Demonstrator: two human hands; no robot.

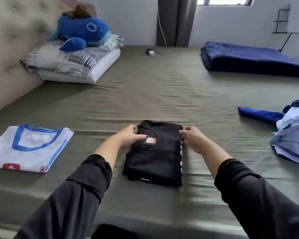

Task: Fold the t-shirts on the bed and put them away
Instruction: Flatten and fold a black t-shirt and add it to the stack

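Observation:
A black t-shirt (155, 156) lies folded into a small rectangle on the olive bed sheet (162, 94), near the front edge. My left hand (129, 136) grips its far left corner, fingers curled over the fabric beside the neck label. My right hand (192, 138) pinches the far right edge. A folded white t-shirt with blue trim (29, 149) lies flat at the left. A loose heap of light blue and royal blue clothes (290, 131) lies at the right edge.
Stacked pillows (72, 62) with a blue whale plush (83, 31) sit by the padded headboard (10, 40) at far left. A folded navy blanket (254, 57) lies at far right. A charger and cable (154, 52) lie at the bed's far edge.

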